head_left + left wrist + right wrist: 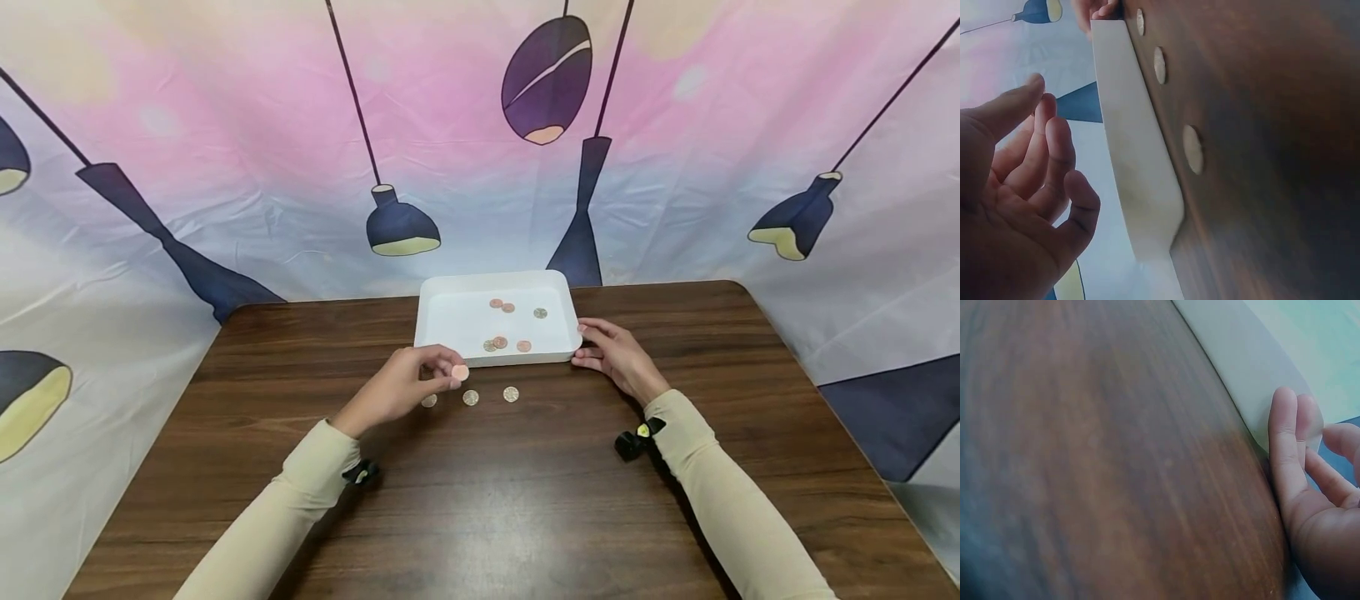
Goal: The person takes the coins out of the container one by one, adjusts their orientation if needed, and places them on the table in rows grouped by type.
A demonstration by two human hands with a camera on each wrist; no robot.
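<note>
Copper-coloured round coin [460, 372] is pinched between thumb and fingertips of the left hand [405, 385], just off the near rim of the tray and above the table.

Dark brown wood-grain table [525, 500]: carries everything below.

Shallow white rectangular plastic tray [450, 321]: set at the far middle of the table; six small coins lie inside (two toward the back, one to the right of them, three near the front wall).

Right hand [615, 357]: fingers laid nearly straight against the tray's near right corner, touching it, nothing enclosed.

Three loose coins [470, 397]: in a row on the table, just in front of the tray, near the left hand.
</note>
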